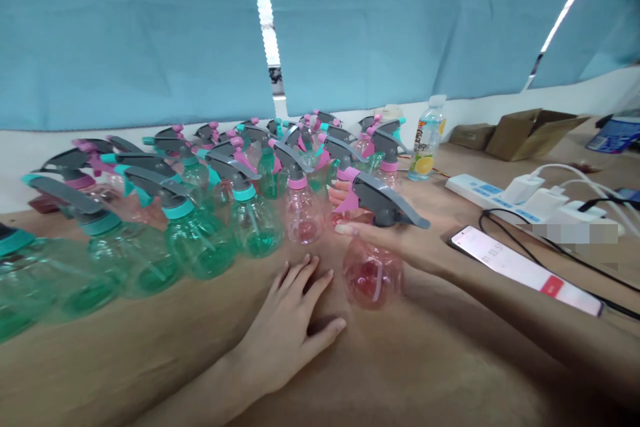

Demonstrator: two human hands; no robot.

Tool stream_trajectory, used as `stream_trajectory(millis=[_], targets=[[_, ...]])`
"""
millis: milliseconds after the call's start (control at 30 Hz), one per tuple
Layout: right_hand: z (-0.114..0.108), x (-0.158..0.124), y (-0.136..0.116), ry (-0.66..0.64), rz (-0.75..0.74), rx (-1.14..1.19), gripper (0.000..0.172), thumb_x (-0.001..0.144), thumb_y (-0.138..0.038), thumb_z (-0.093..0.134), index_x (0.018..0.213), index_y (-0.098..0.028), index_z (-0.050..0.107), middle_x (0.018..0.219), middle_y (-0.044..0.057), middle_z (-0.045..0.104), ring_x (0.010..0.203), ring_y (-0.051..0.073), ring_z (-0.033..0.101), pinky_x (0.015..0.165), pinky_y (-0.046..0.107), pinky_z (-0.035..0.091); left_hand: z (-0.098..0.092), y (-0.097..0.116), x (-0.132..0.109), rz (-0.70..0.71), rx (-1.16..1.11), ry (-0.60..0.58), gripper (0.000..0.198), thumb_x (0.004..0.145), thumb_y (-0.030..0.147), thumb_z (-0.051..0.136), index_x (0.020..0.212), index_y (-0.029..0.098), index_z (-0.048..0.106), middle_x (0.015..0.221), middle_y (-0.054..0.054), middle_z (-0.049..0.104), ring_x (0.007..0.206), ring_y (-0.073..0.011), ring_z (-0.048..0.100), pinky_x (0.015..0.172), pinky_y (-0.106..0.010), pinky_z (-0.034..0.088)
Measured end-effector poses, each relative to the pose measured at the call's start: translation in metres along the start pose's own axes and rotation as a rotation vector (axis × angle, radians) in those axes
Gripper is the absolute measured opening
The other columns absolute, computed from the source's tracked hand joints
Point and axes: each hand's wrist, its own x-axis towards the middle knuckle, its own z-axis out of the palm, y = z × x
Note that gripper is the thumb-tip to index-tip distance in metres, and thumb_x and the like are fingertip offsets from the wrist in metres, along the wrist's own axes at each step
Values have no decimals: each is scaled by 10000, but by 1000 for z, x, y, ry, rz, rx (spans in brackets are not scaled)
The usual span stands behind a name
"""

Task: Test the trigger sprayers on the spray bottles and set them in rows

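My left hand [295,320] lies flat on the brown tabletop, its fingers spread and holding nothing. Around the neck of a pink spray bottle [373,277] goes my right hand [357,228], the thumb in front and the fingers reaching past on the far side. This bottle has a grey trigger head with a pink nozzle; its collar is hidden by the hand. A little red liquid shows inside. Just left of it, another pink bottle [303,217] stands in the row, beside a clear-green bottle [256,223] with a turquoise collar.
Several green spray bottles [200,243] line the left, with more crowded behind. A drink bottle [427,140] stands behind my right arm. To the right are a lit phone [525,267], a white power strip [493,193] with cables, and an open cardboard box [520,137].
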Motion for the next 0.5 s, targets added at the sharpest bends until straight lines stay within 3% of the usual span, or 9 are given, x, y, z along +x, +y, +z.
stream_trajectory(millis=[233, 500], targets=[[-3, -9, 8, 95, 117, -106, 332, 738, -480, 653, 975, -247, 657, 829, 9, 679, 781, 206, 632, 684, 366, 518, 0, 1, 0, -1, 14, 21, 568, 904, 534, 457, 1339, 170, 450, 1434, -137, 372, 1306, -319, 322, 1038, -534, 270], [0, -21, 3, -22, 40, 17, 478, 694, -502, 691, 1097, -263, 601, 1058, 52, 684, 1031, 252, 619, 893, 476, 480, -2, 3, 0, -8, 21, 9, 582, 910, 531, 446, 1348, 149, 443, 1435, -157, 361, 1307, -336, 315, 1031, -547, 269]])
